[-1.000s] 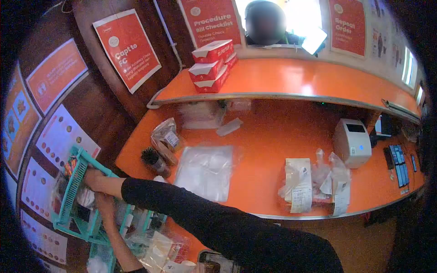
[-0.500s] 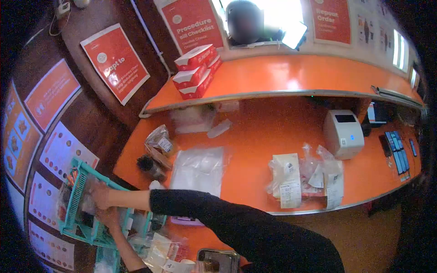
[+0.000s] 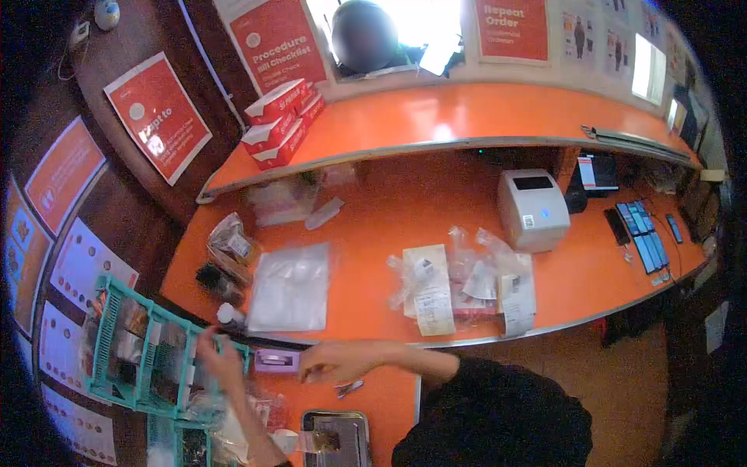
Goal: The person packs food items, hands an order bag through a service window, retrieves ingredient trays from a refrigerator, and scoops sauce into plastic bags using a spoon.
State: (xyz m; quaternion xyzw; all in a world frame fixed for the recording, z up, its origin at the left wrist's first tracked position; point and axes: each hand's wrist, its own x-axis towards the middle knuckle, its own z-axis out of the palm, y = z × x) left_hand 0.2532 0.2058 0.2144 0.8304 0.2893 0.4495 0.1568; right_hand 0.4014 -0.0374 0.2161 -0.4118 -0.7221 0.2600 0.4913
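My left hand (image 3: 220, 359) is raised beside the right end of a teal plastic basket (image 3: 144, 401). Its fingers look apart, though slightly blurred, and I see nothing in them. To its right, my right hand (image 3: 338, 362) hovers over the orange counter, its fingers loosely bent and with no visible thing in them. Between the two hands lies a small purple device (image 3: 276, 360). A pair of scissors (image 3: 350, 387) rests just below my right hand. The basket's compartments hold clear and dark packets. Plastic packaging (image 3: 233, 432) lies by my left forearm.
A metal tray (image 3: 338, 419) sits at the near edge. Behind are a stack of clear bags (image 3: 292, 288) and a white-capped bottle (image 3: 230, 317). Bagged orders with receipts (image 3: 433, 303), a white printer (image 3: 533, 210) and phones (image 3: 643, 237) stand rightward. Red boxes (image 3: 282, 124) occupy the shelf; a person is beyond the window.
Both hands have come out of the teal basket and moved right. My right hand is now over the counter and my left by the basket's end. The camera view has shifted right.
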